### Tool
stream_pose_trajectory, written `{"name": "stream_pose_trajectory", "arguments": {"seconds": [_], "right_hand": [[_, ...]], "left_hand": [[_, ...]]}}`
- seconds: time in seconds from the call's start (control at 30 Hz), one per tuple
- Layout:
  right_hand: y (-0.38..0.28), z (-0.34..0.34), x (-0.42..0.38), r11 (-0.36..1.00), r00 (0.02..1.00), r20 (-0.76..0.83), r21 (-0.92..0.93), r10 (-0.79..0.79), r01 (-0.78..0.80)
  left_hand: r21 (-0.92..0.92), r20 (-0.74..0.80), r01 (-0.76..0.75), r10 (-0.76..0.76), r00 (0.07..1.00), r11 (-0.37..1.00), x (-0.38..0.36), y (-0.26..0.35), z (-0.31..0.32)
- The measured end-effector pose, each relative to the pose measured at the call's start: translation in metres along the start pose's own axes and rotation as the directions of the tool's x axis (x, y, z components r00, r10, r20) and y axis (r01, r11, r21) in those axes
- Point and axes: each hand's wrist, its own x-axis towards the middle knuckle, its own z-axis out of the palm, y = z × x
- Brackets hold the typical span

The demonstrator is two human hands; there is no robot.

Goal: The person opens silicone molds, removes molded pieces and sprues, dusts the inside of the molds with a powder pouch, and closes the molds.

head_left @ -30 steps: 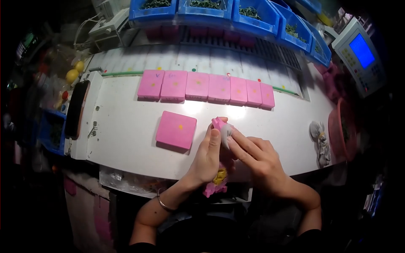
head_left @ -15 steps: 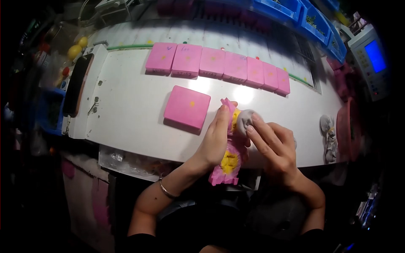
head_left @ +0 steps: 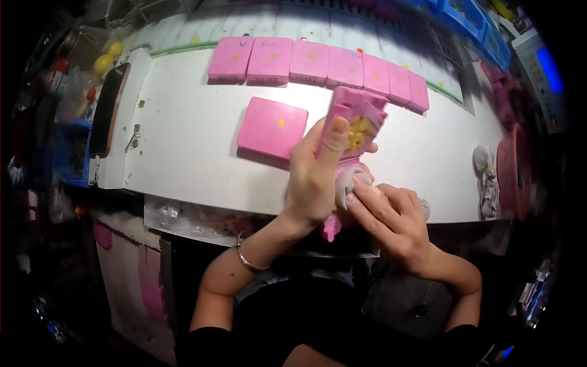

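Observation:
My left hand [head_left: 315,174] is wrapped round a pink mold [head_left: 368,105] with a yellow patterned inset, its thumb lying on the face. The mold is opened out: one part stands up above the hand and another hangs below it. My right hand [head_left: 394,220] pinches a grey-white cloth pouch [head_left: 351,185] and presses it against the lower part. A closed pink block [head_left: 272,127] with a yellow dot lies on the white table just left of my left hand.
A row of several pink blocks [head_left: 309,61] stands along the back. At left is a dark phone-like slab [head_left: 113,109]. Tied grey cloth [head_left: 487,180] and a reddish bowl [head_left: 515,171] are at right, blue bins [head_left: 465,23] at upper right, a device with a blue screen [head_left: 550,70] beyond.
The mold has swung up and turned in my left hand, so its patterned face shows above the thumb. My right hand and the cloth pouch have moved slightly down. The whole view has shifted a little.

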Motion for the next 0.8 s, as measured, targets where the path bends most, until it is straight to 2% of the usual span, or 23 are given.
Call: {"name": "stream_pose_trajectory", "arguments": {"seconds": [0.07, 0.13, 0.2, 0.23, 0.27, 0.37, 0.4, 0.47, 0.5, 0.53, 0.6, 0.63, 0.67, 0.7, 0.73, 0.77, 0.8], "right_hand": [[0.002, -0.003, 0.003, 0.995, 0.999, 0.003, 0.083, 0.047, -0.048], [0.003, -0.004, 0.001, 0.995, 0.998, -0.039, 0.088, 0.059, -0.055], [0.001, -0.005, 0.002, 0.996, 0.997, -0.048, 0.069, -0.058, 0.061], [-0.003, -0.002, 0.0, 0.997, 0.997, 0.011, -0.007, -0.076, 0.076], [-0.004, -0.003, -0.001, 0.997, 0.997, 0.006, -0.006, -0.077, 0.077], [0.011, -0.011, -0.008, 0.998, 0.992, 0.108, -0.027, 0.063, -0.061], [0.016, -0.012, -0.01, 0.998, 0.993, 0.101, -0.034, 0.064, -0.061], [0.024, -0.014, -0.011, 0.982, 0.982, 0.021, 0.014, 0.188, -0.188], [0.016, -0.021, -0.002, 0.926, 0.952, 0.035, 0.223, 0.305, -0.305], [0.012, -0.024, 0.006, 0.839, 0.93, 0.003, 0.431, 0.368, -0.333], [0.013, -0.02, 0.016, 0.594, 0.869, -0.038, 0.745, 0.493, -0.304], [0.02, -0.021, 0.016, 0.553, 0.862, 0.003, 0.766, 0.507, -0.328], [0.027, -0.022, 0.015, 0.506, 0.853, 0.045, 0.788, 0.52, -0.35], [0.029, -0.021, 0.016, 0.58, 0.863, -0.051, 0.76, 0.503, -0.293], [0.029, -0.025, 0.016, 0.579, 0.85, -0.062, 0.758, 0.524, -0.301], [0.028, -0.03, 0.016, 0.564, 0.847, -0.009, 0.75, 0.531, -0.346], [0.028, -0.035, 0.017, 0.558, 0.844, 0.035, 0.736, 0.535, -0.384]], "left_hand": [[-0.135, -0.053, 0.057, -0.065, 0.997, 0.989, 0.005, -0.003, 0.001], [-0.131, -0.058, 0.098, -0.106, 0.993, 0.987, 0.005, -0.001, -0.001], [-0.182, -0.062, 0.143, -0.157, 0.986, 0.973, 0.004, 0.003, -0.002], [-0.149, -0.086, 0.152, -0.166, 0.982, 0.977, 0.004, 0.007, 0.002], [-0.144, -0.087, 0.15, -0.163, 0.983, 0.978, 0.003, 0.005, 0.001], [-0.137, -0.19, 0.116, -0.141, 0.972, 0.984, 0.004, 0.002, -0.006], [-0.135, -0.183, 0.111, -0.135, 0.974, 0.985, 0.003, 0.004, -0.009], [0.026, -0.106, 0.085, -0.082, 0.991, 0.996, 0.001, 0.004, -0.011], [-0.091, -0.055, 0.12, -0.125, 0.991, 0.989, -0.001, 0.002, -0.006], [-0.134, -0.007, 0.146, -0.148, 0.989, 0.98, -0.001, -0.006, -0.005], [-0.028, 0.015, 0.095, -0.094, 0.995, 0.995, -0.006, -0.012, 0.0], [-0.061, 0.101, 0.184, -0.177, 0.979, 0.981, -0.007, -0.015, -0.002], [-0.052, 0.126, 0.186, -0.178, 0.976, 0.981, -0.006, -0.015, 0.001], [0.005, 0.139, 0.09, -0.09, 0.986, 0.996, -0.005, -0.015, 0.004], [0.06, 0.156, 0.002, -0.011, 0.988, 0.998, -0.005, -0.014, 0.007], [0.117, 0.277, -0.018, -0.015, 0.961, 0.993, -0.001, -0.007, 0.004], [0.118, 0.305, -0.019, -0.018, 0.952, 0.993, 0.001, -0.003, 0.005]]}}
